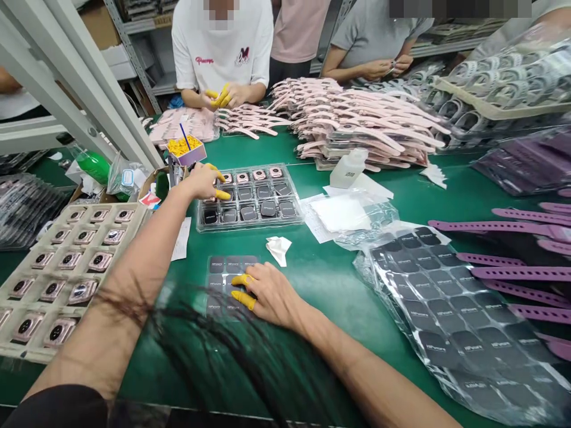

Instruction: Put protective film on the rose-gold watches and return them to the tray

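- The left hand (200, 183) stood narrow at the near left corner of a clear plastic tray (250, 199) of dark square pads; whether it held one, I could not tell.
- The right hand (270, 292) lay spread, not gripping, with yellow finger cots (243, 300) resting on a small dark pad sheet (223, 285).
- Larger bagged pad sheets (455, 321) lay to the right.
- The green surface (321, 297) carried pink watch straps (361, 119), purple watch straps (513, 273) and trayed watch cases (66, 267).
- Across it, a co-worker's hands (223, 98) worked among pink straps, before metal shelving (138, 47).
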The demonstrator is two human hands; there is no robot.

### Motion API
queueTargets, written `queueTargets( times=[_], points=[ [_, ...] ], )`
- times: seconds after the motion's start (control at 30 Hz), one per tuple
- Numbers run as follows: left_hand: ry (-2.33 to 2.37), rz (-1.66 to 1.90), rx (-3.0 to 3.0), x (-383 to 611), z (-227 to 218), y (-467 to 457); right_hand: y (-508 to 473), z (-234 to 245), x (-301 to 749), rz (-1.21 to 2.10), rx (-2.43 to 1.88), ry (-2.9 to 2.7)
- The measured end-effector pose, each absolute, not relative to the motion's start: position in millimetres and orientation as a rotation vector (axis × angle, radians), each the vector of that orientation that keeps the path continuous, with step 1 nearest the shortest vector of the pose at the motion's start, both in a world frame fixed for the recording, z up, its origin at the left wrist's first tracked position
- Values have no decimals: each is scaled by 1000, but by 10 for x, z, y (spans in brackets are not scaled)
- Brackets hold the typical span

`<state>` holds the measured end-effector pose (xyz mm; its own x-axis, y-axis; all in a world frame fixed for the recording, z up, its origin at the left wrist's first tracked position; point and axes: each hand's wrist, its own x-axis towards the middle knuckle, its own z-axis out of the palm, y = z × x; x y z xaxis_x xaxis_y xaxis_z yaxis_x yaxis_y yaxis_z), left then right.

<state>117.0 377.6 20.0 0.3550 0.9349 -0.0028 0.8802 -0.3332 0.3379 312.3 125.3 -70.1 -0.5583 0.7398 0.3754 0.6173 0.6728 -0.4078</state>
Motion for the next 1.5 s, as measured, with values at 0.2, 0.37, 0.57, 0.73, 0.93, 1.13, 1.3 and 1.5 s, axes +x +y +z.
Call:
queueTargets(
  times=[0.2, 0.37, 0.57, 0.73, 0.93, 1.13, 1.3, 1.5],
  points=[
    [1614, -426, 2490, 1100, 294, 3875, 1262, -700, 3110, 338, -1041, -2354],
    [1581, -429, 2506, 1048, 233, 3727, 1252, -663, 3115, 377, -1066, -2395],
    [1702, -3, 2413, 975, 141, 3366, 1229, -693, 3108, 460, -1024, -2354],
    [1722, 565, 2223, 1230, -22, 2650, 1212, -618, 3196, 492, -1007, -1969],
    [916, 918, 1119, 1511, -384, 1560, 1251, -575, 3261, 662, -1206, -1531],
    [836, 907, 801, 1542, -370, 1465, 1280, -627, 3176, 1032, -1212, -1214],
    [874, 947, 654, 1501, -369, 1517, 1343, -361, 3538, 1502, -1109, -1248],
    [1028, 828, 957, 1451, -367, 1570, 1464, -435, 3801, 808, -1617, -1877]
  ],
)
